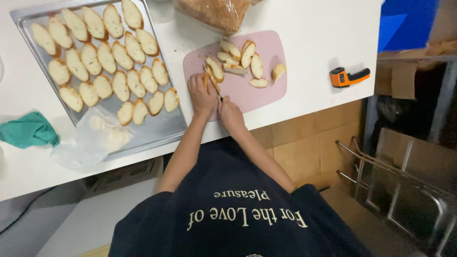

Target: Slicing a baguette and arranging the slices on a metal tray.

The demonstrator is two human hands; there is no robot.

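Pink plastic, the cutting board (266, 90) lies at the near edge of the white table (314, 28), and on it I slice bread. My left hand (201, 93) has its fingers closed down on the bread end (206, 80), and my right hand (230, 113) is clenched around the handle of the knife (213, 82), whose blade stands just beside the left fingertips. To cut well, I judge the fingertips should curl back from the blade and the stroke should saw lightly. Cut slices (240, 59) lie further up the board; the metal tray (164, 126) on the left carries rows of them.
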